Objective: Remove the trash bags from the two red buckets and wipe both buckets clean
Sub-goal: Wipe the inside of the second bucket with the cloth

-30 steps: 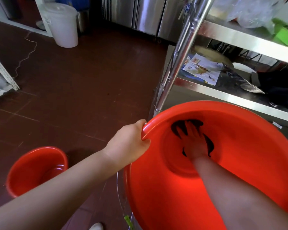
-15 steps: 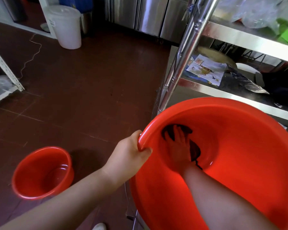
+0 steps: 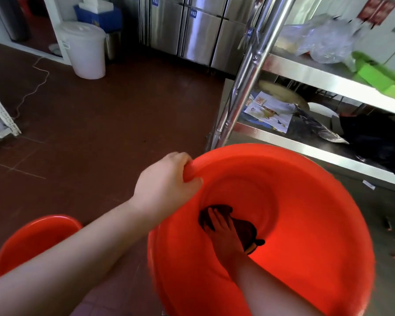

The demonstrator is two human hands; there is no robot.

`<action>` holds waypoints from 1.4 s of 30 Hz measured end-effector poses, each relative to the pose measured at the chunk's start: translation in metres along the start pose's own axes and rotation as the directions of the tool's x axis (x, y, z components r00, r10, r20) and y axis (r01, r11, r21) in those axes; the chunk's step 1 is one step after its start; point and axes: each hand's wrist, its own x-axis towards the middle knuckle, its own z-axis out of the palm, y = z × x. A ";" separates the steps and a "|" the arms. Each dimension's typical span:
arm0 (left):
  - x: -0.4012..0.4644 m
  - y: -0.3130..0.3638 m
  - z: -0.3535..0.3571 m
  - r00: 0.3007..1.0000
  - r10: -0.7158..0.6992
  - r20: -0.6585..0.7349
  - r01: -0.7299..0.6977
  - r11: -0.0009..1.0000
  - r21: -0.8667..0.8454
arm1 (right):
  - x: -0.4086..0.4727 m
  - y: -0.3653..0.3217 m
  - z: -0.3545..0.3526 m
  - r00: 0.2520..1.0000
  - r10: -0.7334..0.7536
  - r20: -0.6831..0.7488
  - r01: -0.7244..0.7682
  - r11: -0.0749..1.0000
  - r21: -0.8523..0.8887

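A large red bucket (image 3: 306, 201) is held up close in front of me, tilted so I look down into it. My left hand (image 3: 167, 185) grips its near-left rim, fingers curled over the edge. My right hand (image 3: 224, 233) reaches deep inside and presses a dark cloth (image 3: 244, 233) flat against the bucket's lower wall near the bottom. A second red bucket (image 3: 32, 242) stands on the floor at the lower left, partly hidden by my left forearm. No trash bag shows in either bucket.
A steel shelf rack (image 3: 317, 76) stands right behind the bucket, with a shiny post (image 3: 246, 74), papers and dark items on its lower shelf, and plastic bags above. A white lidded bin (image 3: 82, 49) and steel cabinets (image 3: 192, 30) line the far wall. Brown tiled floor (image 3: 100, 124) stretches left.
My right hand has slid the cloth from the bucket's bottom toward me along the inner wall. My left hand keeps its grip on the rim; the view tilted up slightly.
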 end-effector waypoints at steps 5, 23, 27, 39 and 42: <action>0.019 0.006 -0.012 0.993 0.043 0.106 -0.049 0.997 0.052 | 0.004 -0.002 0.000 0.994 -0.112 0.006 0.112 0.989 -0.097; -0.004 -0.022 0.004 0.962 -0.227 0.151 0.263 0.918 -0.297 | 0.076 0.055 -0.048 0.986 0.018 -0.169 -0.022 0.999 -0.023; -0.008 -0.023 0.015 0.940 -0.295 0.168 0.337 0.871 -0.356 | 0.060 0.081 -0.034 0.927 0.291 -0.239 -0.264 0.955 0.139; -0.018 -0.020 0.028 0.925 -0.369 0.096 0.366 0.788 -0.496 | 0.022 0.011 0.029 0.442 0.842 0.310 -0.820 0.239 0.520; -0.021 -0.020 0.027 0.925 -0.368 0.091 0.364 0.792 -0.491 | 0.031 -0.014 0.025 0.368 0.816 0.446 -0.794 0.027 0.607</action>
